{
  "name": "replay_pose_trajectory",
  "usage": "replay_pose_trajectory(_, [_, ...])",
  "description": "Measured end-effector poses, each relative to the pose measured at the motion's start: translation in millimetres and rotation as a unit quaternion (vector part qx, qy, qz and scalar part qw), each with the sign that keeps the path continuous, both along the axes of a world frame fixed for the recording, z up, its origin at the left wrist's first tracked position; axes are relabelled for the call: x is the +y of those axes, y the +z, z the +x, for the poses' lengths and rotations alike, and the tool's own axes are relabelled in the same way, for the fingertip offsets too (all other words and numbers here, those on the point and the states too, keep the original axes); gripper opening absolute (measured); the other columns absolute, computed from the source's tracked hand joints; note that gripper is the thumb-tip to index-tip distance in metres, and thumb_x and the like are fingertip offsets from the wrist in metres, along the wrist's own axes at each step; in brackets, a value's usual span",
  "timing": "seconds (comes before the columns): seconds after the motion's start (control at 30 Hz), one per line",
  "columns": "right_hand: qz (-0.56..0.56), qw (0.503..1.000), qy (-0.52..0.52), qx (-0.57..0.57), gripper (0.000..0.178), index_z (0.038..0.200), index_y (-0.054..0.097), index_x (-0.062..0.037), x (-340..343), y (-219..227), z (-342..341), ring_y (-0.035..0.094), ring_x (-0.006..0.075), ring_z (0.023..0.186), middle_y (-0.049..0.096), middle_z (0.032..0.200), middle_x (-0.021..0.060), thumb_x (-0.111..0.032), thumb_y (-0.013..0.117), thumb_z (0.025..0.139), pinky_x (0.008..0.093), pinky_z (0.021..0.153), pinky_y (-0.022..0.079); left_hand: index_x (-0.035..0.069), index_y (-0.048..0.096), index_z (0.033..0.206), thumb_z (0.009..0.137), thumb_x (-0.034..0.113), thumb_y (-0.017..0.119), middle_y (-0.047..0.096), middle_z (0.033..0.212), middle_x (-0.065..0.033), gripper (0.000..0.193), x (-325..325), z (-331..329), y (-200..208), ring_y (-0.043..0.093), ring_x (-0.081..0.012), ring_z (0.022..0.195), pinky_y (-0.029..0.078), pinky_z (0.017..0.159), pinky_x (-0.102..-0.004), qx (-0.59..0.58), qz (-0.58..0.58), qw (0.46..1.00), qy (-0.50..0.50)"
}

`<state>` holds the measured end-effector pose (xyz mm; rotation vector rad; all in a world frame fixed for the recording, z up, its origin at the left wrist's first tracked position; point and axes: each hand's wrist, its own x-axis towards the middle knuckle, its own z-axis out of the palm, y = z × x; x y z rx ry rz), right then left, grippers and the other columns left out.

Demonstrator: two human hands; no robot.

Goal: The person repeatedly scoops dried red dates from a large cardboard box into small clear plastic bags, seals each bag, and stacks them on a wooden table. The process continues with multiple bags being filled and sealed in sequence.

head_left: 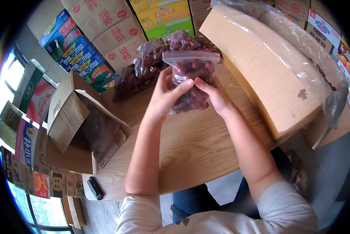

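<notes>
Between my two hands is a clear zip bag [193, 69] filled with dark red dried dates, raised over the wooden table. My left hand [168, 90] wraps the bag's left side, its thumb laid across the front. On the other side my right hand [214, 92] grips the bag, thumb also on the front and fingers mostly behind. The zip strip runs along the top; I cannot tell whether it is sealed. Behind the held bag, more filled bags of dates [149, 54] lie piled at the table's far edge.
A large carton [257, 66] lined with clear plastic, with dates inside, stands at the right. At the left, an opened cardboard box [71, 117] holds flat plastic bags [101, 136]. A small black object [95, 188] lies on the table [190, 156] near its front-left edge. Stacked cartons [114, 35] line the back.
</notes>
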<state>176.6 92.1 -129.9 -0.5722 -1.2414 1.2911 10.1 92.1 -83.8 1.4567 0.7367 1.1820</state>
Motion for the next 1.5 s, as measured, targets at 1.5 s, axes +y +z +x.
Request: replay_pose_trajectory(1.5, [-0.075,0.991,0.037,-0.106,0.057,0.114,0.057,0.0008,-1.1,-1.3,0.1,0.065,0.0107,0.074,0.067,0.087,0.0056,-0.020,0.085,0.069,0.0229,0.059,0.052,-0.002,0.056,0.114,0.081,0.024,0.077,0.064,0.104,-0.0087,0.047,15.5,-10.4,-9.3,0.060,-0.0145,0.097,0.048,0.086,-0.0297,-0.113,-0.048,0.991,0.051])
